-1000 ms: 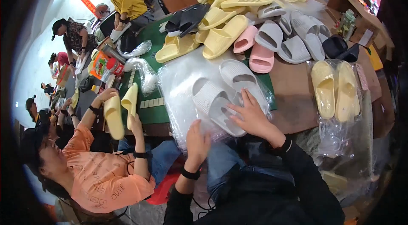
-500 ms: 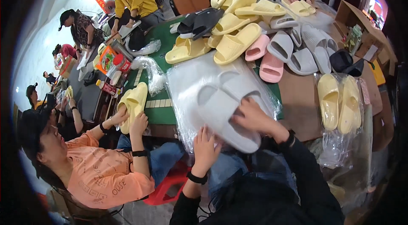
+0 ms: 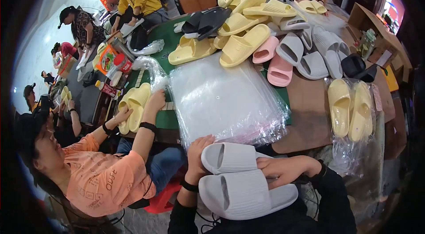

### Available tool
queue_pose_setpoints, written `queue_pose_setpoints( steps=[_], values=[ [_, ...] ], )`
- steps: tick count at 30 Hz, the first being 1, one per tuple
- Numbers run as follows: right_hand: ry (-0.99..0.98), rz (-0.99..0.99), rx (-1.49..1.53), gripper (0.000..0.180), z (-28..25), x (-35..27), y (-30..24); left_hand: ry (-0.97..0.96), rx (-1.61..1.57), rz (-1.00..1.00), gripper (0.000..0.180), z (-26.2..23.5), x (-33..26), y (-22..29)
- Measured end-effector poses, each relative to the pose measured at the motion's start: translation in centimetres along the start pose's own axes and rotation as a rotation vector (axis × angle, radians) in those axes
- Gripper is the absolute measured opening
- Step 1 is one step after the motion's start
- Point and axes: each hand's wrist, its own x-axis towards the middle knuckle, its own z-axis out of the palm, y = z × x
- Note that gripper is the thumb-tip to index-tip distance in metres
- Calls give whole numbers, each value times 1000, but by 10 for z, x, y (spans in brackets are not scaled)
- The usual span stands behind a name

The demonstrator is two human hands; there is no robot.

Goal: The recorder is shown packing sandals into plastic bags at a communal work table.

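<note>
Two grey slippers (image 3: 234,192), matt, with ribbed straps and rounded toes, sit side by side just off the near edge of a stack of smooth, shiny clear bags (image 3: 217,97). They no longer cover the bags, as they did a moment ago. From here, the right hand (image 3: 285,170) grips their adjoining inner edges, fingers bent; the left hand (image 3: 199,156) is half hidden behind them, so I cannot tell its grip.

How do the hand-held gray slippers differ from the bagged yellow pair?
The gray slippers are loose; the yellow pair sits in a clear bag. The right hand grips the gray slippers; the yellow pair lies off to the right, untouched. Both are broad-strapped slides.
</note>
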Motion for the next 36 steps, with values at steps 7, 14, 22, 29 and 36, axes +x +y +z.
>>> queue_pose_setpoints(
  steps=[7,14,22,29,36],
  values=[
    [195,129,-343,27,0,0,-2,128,-6,-47,36,-25,21,34],
    [128,80,-188,26,7,0,-8,213,-155,-270,20,-18,26,39],
    [274,166,-570,28,-3,-1,5,171,-411,-383,23,-20,29,38],
    [396,594,-865,26,4,1,11,251,-201,-154,28,-24,31,52],
    [570,480,-1066,23,-2,29,26,136,-90,-79,30,-16,28,76]
  ],
)
